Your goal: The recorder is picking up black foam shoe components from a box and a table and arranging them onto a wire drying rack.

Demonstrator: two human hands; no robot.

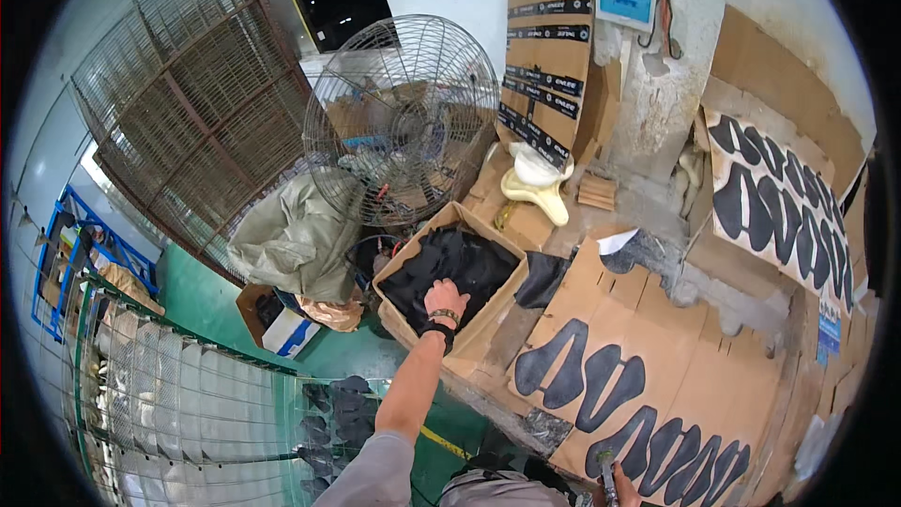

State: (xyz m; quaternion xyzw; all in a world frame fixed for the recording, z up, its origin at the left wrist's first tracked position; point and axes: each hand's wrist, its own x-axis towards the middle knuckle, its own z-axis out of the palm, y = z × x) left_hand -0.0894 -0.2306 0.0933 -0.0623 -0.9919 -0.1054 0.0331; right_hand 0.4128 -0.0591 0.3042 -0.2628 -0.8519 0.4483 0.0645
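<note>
Black sheet material (pixel 483 263) lies under left hand (pixel 446 299) – grip indeterminate – right hand (pixel 624 490), farther off, clasped around metallic tool (pixel 610 483).

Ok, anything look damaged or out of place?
Yes: the wall below the panel box is stained and patchy, so it looks damaged. A black piece lies outside the carton, apart from the pile under the left hand.
</note>
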